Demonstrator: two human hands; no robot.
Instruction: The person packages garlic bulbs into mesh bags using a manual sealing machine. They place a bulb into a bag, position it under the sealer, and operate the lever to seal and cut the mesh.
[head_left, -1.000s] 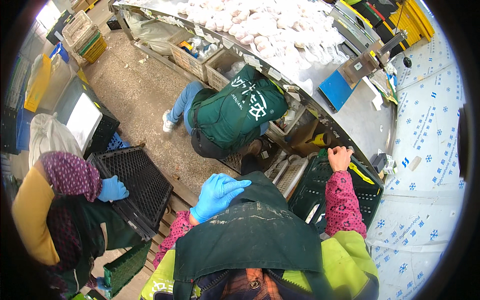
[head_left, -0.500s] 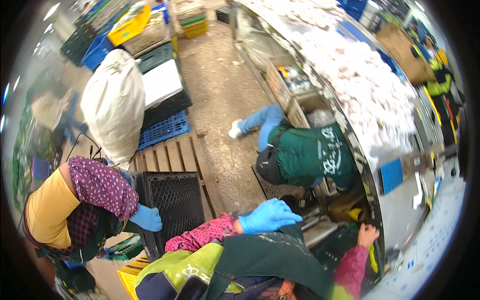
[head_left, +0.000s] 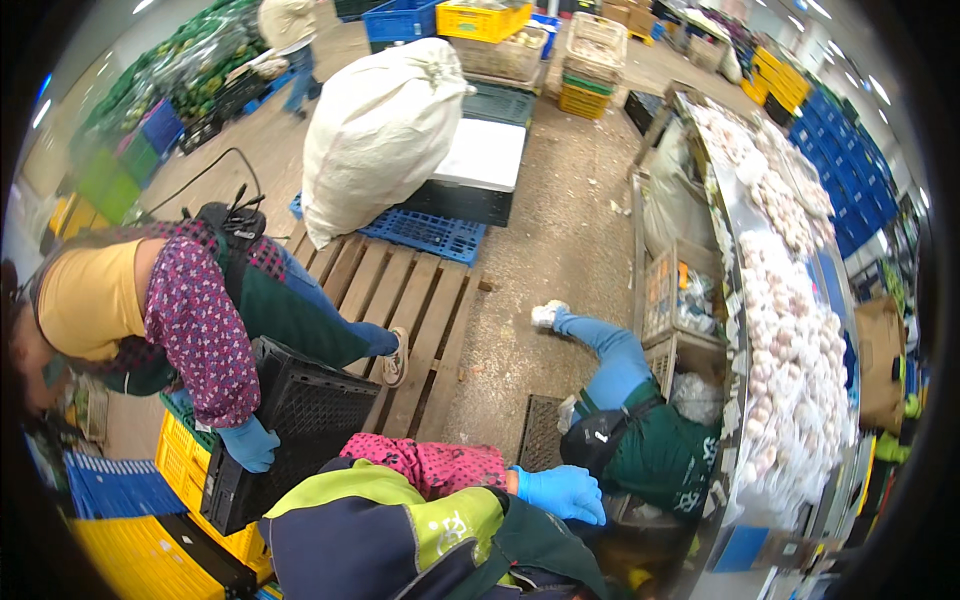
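My left hand [head_left: 563, 493], in a blue glove below a pink patterned sleeve, reaches across in front of my body. Its fingers are stretched out, mostly side by side, and I see nothing in them. Just beyond it is the dark cap [head_left: 597, 437] of a crouching co-worker [head_left: 650, 460] in a green apron, who leans in beneath the table. I cannot tell whether my fingers touch anything there. My right hand is out of view. To my left another co-worker grips a tilted black mesh crate [head_left: 310, 415] with a blue-gloved hand [head_left: 250, 444].
Garlic bulbs [head_left: 770, 380] cover the metal table along the right. Wooden crates [head_left: 690, 285] with plastic bags stand beneath it. A wooden pallet [head_left: 425, 315] carries a blue crate and a big white sack [head_left: 385, 135]. Yellow crates [head_left: 185, 465] stand at the lower left.
My view has swung left, and my bare right hand has gone out of it. The left co-worker's black crate is tilted more. The crouching co-worker remains low by the table.
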